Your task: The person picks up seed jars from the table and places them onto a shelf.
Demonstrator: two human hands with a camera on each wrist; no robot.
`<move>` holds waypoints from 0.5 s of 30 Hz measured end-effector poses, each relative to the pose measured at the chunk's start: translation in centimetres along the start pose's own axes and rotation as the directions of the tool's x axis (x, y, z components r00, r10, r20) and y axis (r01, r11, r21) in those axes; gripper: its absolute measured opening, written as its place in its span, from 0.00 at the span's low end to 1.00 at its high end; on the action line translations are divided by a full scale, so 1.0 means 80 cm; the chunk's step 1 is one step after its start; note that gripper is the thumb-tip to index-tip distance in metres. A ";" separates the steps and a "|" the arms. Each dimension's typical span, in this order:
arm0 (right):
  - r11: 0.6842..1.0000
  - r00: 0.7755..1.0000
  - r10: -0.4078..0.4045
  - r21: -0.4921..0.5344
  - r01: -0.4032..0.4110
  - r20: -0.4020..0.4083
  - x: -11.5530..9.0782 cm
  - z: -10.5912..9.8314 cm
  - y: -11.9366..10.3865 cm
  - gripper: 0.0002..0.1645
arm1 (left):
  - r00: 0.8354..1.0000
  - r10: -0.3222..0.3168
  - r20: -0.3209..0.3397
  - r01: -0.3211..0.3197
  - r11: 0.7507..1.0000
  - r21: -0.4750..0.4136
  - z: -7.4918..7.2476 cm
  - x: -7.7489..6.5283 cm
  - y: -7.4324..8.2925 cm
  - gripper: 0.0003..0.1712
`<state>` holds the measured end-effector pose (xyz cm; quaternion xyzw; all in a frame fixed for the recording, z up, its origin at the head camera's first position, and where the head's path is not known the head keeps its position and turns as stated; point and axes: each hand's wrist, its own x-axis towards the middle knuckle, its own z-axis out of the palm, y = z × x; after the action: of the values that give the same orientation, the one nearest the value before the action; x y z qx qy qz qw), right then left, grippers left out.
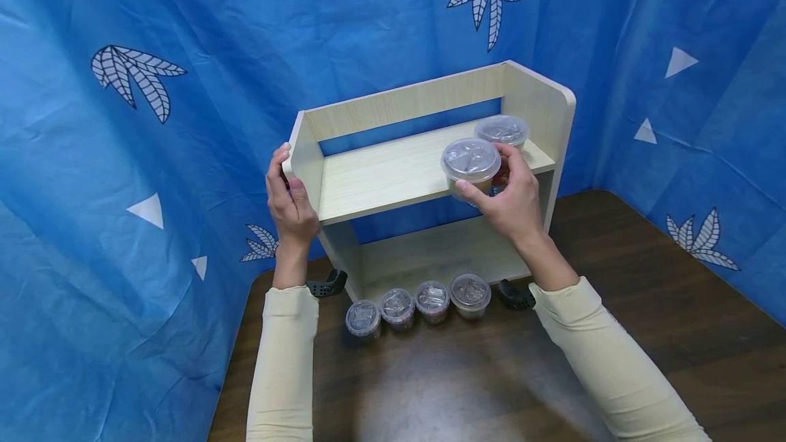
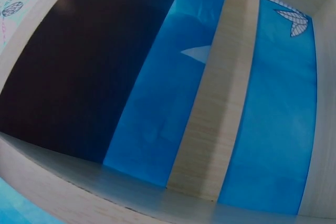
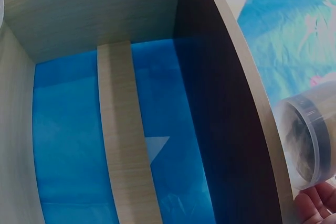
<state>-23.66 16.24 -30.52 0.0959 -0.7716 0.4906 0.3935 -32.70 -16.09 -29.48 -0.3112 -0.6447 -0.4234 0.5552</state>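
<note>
My right hand (image 1: 514,207) grips a round plastic tub with a clear lid (image 1: 471,159), thumb on the near side and fingers on the far side. The tub is at the front edge of the upper board of a pale wooden two-tier shelf (image 1: 381,166); whether it touches the board I cannot tell. A second lidded tub (image 1: 502,129) stands behind it, partly hidden. In the right wrist view the held tub (image 3: 304,140) shows at the right, above some fingertips (image 3: 315,203). My left hand (image 1: 291,207) holds the shelf's left side panel (image 1: 305,166).
Several smaller lidded tubs (image 1: 398,307) stand in a row along the front of the lower board (image 1: 430,251), on a dark wooden table (image 1: 430,387). Blue patterned cloth (image 1: 381,26) hangs behind and at both sides. Black wrist devices (image 1: 328,284) sit by both wrists.
</note>
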 end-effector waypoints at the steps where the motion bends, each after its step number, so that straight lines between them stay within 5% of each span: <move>1: 1.000 1.000 -0.001 0.000 0.001 0.004 0.001 0.001 0.000 0.45 | 1.000 0.000 0.001 0.000 1.000 0.000 0.000 0.000 0.000 0.31; 15: 0.999 0.995 0.039 -0.032 -0.036 0.092 0.008 0.005 -0.008 0.43 | 1.000 0.012 -0.015 -0.012 1.000 -0.017 0.000 0.001 0.001 0.33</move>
<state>-23.96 15.74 -29.77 0.0979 -0.7979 0.4812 0.3496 -32.61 -16.09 -29.35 -0.3164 -0.6351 -0.4278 0.5599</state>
